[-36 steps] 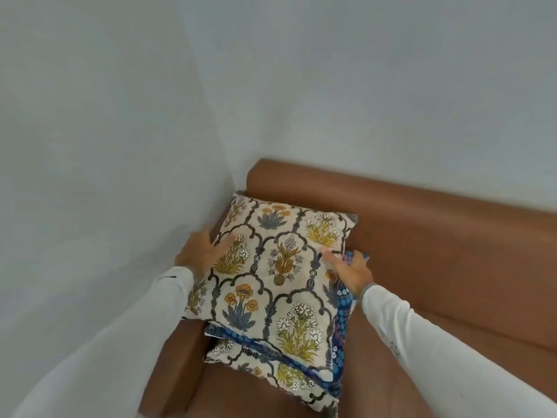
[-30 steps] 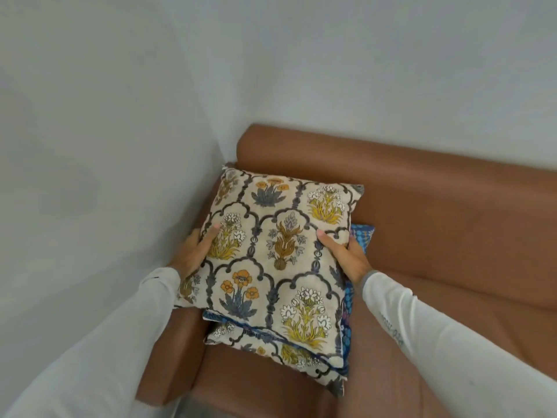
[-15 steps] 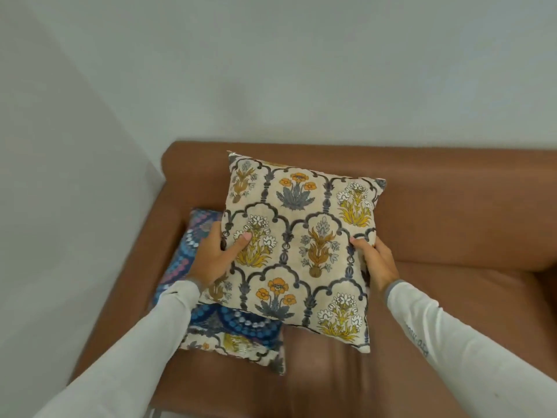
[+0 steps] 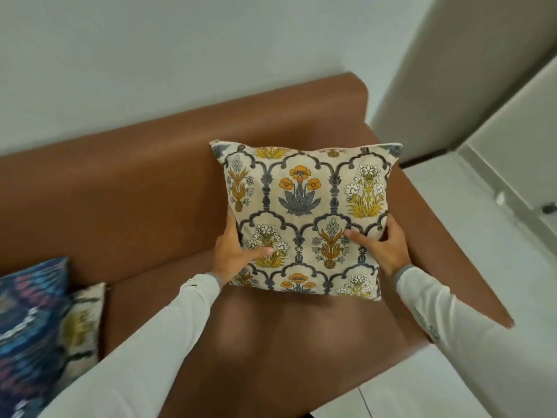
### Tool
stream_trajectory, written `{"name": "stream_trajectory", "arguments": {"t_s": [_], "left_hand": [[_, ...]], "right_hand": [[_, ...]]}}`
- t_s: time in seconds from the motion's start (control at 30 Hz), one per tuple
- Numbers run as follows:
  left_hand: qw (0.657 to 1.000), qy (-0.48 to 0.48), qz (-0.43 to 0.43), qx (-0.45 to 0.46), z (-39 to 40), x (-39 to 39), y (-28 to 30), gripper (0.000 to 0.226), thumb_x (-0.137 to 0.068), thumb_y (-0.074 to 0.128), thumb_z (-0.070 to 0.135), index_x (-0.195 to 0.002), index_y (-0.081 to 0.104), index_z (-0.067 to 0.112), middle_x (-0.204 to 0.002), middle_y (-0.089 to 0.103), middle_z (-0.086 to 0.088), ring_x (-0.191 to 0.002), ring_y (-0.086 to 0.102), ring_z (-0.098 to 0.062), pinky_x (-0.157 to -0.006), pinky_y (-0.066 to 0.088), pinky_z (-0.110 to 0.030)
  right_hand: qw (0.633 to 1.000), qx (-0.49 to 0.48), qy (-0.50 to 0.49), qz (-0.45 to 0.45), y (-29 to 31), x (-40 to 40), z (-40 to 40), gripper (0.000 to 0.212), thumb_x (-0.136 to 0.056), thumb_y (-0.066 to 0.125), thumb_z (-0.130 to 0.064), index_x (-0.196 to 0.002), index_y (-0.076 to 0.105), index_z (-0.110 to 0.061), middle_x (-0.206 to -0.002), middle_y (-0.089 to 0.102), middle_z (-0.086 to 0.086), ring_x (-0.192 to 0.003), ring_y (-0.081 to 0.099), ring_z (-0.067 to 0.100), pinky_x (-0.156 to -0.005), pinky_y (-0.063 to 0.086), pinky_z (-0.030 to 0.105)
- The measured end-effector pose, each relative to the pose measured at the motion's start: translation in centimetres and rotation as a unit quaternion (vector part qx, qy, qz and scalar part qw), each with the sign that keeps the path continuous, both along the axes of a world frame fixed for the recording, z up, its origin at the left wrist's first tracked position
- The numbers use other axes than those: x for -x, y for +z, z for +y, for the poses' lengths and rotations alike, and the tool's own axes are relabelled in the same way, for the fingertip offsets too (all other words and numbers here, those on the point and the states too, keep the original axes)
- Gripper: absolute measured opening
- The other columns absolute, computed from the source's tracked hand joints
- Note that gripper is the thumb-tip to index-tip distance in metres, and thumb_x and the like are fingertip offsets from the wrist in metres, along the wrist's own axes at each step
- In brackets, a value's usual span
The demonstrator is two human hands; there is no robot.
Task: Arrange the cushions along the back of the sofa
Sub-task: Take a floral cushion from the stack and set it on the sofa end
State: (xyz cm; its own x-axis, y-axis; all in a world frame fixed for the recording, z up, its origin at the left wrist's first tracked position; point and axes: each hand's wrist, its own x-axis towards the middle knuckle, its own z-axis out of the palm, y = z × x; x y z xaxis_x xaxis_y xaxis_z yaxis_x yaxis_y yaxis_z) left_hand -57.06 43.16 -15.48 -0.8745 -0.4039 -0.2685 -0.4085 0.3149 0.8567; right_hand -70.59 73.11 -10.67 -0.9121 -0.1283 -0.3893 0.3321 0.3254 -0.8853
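Observation:
A cream floral cushion (image 4: 304, 206) with orange and yellow flowers stands upright at the right end of the brown leather sofa (image 4: 126, 188), in front of the backrest. My left hand (image 4: 235, 251) grips its left edge and my right hand (image 4: 381, 244) grips its right edge, thumbs on the front. At the far left lie a blue patterned cushion (image 4: 27, 315) and, beneath it, another cream floral cushion (image 4: 81, 321) on the seat.
The sofa's right armrest (image 4: 446, 267) runs beside the held cushion. Beyond it is pale tiled floor (image 4: 497, 242) and a white wall corner (image 4: 437, 70). The white wall rises behind the backrest.
Both hands lifted the top floral cushion off the stack at the sofa's left end and carried it right to the other end. The view swung right with it.

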Motion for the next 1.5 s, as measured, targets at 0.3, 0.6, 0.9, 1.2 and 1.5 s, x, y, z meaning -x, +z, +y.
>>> {"name": "stream_trajectory", "arguments": {"t_s": [0.3, 0.6, 0.9, 1.2, 1.5], "left_hand": [[0.996, -0.080, 0.020, 0.020, 6.3, 11.3, -7.6, 0.145, -0.070, 0.093, 0.067, -0.175, -0.003, 0.040, -0.171, 0.047, 0.012, -0.159, 0.045, -0.020, -0.133, 0.030, -0.056], [0.996, -0.080, 0.008, 0.043, 6.8, 12.7, -9.7, 0.141, -0.074, 0.085, 0.073, -0.175, -0.006, 0.040, -0.170, 0.039, 0.008, -0.162, 0.036, -0.029, -0.133, 0.027, -0.053], [0.890, -0.109, -0.013, 0.442, 2.6, 3.6, -6.3, 0.098, -0.096, 0.041, 0.082, -0.175, 0.027, 0.025, -0.170, 0.042, -0.025, -0.155, 0.045, -0.044, -0.120, 0.035, -0.066], [0.794, -0.043, -0.039, 0.606, -12.8, -15.7, 0.0, 0.091, -0.103, 0.036, 0.079, -0.174, 0.031, 0.023, -0.176, 0.030, -0.027, -0.160, 0.037, -0.046, -0.123, 0.026, -0.075], [0.767, 0.064, -0.145, 0.621, -26.4, -37.4, 0.9, 0.093, -0.103, 0.033, 0.083, -0.173, 0.034, 0.022, -0.178, 0.030, -0.022, -0.161, 0.034, -0.048, -0.123, 0.025, -0.078]], "right_hand": [[0.994, -0.072, -0.040, 0.067, -8.6, 6.2, 8.5, 0.072, -0.072, 0.099, -0.023, -0.134, 0.064, -0.015, -0.118, 0.078, -0.009, -0.098, 0.077, 0.000, -0.101, 0.061, 0.045], [0.978, -0.136, -0.045, 0.150, -11.7, 5.9, 7.5, 0.085, -0.081, 0.094, -0.031, -0.150, 0.048, -0.014, -0.136, 0.064, -0.004, -0.125, 0.063, 0.016, -0.112, 0.048, 0.032], [0.813, -0.426, 0.108, 0.383, -8.0, -0.6, -0.4, 0.093, -0.097, 0.058, -0.058, -0.167, 0.027, -0.005, -0.172, 0.022, 0.035, -0.160, 0.024, 0.051, -0.128, 0.016, 0.065], [0.699, -0.427, 0.312, 0.481, -5.0, -11.2, -20.9, 0.091, -0.096, 0.053, -0.068, -0.165, 0.038, -0.011, -0.169, 0.035, 0.031, -0.156, 0.036, 0.049, -0.125, 0.025, 0.069], [0.643, -0.328, 0.440, 0.535, -4.4, -27.7, -41.0, 0.090, -0.095, 0.050, -0.070, -0.164, 0.042, -0.012, -0.169, 0.037, 0.029, -0.157, 0.035, 0.049, -0.125, 0.023, 0.072]]}}
